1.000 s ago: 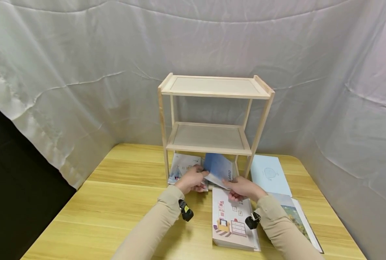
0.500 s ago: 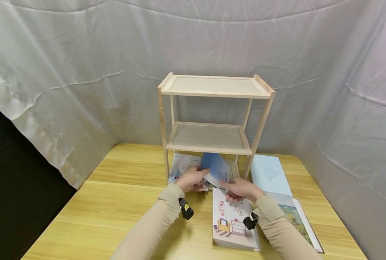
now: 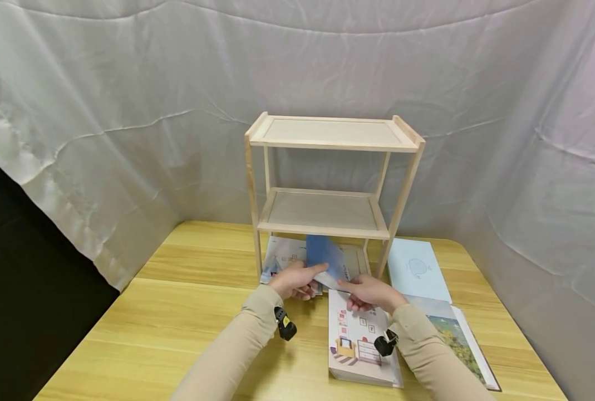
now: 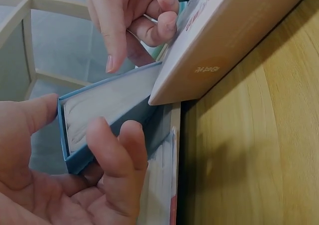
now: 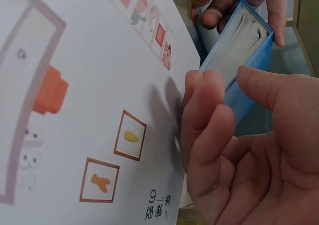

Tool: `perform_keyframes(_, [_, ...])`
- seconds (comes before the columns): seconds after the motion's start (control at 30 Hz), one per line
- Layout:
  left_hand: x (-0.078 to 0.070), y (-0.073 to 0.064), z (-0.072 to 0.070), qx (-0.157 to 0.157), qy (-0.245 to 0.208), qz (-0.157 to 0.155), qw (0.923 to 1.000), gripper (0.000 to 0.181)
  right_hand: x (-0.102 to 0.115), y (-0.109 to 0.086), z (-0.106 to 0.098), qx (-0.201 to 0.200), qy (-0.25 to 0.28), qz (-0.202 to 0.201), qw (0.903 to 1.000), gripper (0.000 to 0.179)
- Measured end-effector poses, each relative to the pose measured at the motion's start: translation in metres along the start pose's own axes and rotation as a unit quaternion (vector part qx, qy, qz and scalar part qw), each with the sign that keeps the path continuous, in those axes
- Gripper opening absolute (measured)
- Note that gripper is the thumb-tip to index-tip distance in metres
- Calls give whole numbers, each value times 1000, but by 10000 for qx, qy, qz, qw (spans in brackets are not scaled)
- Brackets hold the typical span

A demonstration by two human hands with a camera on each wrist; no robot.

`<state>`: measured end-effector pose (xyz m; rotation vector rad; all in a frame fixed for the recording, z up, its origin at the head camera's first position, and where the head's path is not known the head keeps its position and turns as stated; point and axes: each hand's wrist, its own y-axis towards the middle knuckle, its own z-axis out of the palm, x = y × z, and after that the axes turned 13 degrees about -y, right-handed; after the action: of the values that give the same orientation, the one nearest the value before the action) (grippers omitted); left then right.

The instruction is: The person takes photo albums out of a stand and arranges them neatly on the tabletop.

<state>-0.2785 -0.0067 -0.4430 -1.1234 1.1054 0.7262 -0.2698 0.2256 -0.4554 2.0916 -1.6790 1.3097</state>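
A small thick book with a blue cover [image 3: 324, 257] is held tilted under the shelf unit's middle board. My left hand [image 3: 295, 280] grips its left end, thumb on top and fingers beneath. At the lower right corner my right hand [image 3: 371, 292] pinches the same book; in the right wrist view its thumb lies on the blue cover. The page edges of the blue book [image 4: 107, 105] face the left wrist camera. Just below my right hand lies a thick white book with cartoon furniture [image 3: 357, 334]. Behind my left hand, a white picture book [image 3: 283, 253] lies in the bottom level.
A pale wooden shelf unit [image 3: 322, 229] stands at the back of the wooden table [image 3: 187, 312]. Right of it lie a light blue book with a whale drawing [image 3: 417, 270] and a book with a landscape cover [image 3: 455, 340]. Grey curtains [image 3: 177, 83] hang behind.
The blue book has shifted a little left and turned within the hands. My right hand has moved slightly left with it; the left thumb reaches farther over the cover.
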Motion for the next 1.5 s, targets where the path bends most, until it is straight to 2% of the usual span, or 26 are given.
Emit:
perform_keyframes(0.13, [2, 0, 0, -136, 11, 52, 9999, 50, 1, 0, 1, -1, 48, -14, 10000, 52])
perform_keyframes(0.23, [4, 1, -2, -394, -70, 172, 9990, 45, 2, 0, 1, 31, 117, -33, 9999, 52])
perform_keyframes(0.4, [8, 4, -8, -729, -430, 381, 9957, 42, 4, 2, 0, -69, 165, -78, 9998, 55])
perform_keyframes(0.57, [12, 5, -17, -801, -799, 454, 9925, 41, 5, 3, 0, -236, 302, -11, 9993, 60])
perform_keyframes(0.77, [15, -1, -24, -682, -1028, 508, 9911, 42, 5, 2, 1, -207, 365, -79, 9991, 66])
perform_keyframes(0.93, [13, -12, -26, -500, -1078, 535, 9915, 43, 7, -5, 2, -178, 434, -223, 9987, 59])
perform_keyframes(1.2, [13, -30, -26, -319, -1256, 635, 9895, 47, 16, -18, 6, -33, 576, -509, 9970, 59])
perform_keyframes(1.5, [13, -58, -31, -108, -1029, 487, 9934, 51, 27, -34, 16, -110, 868, -704, 9937, 49])
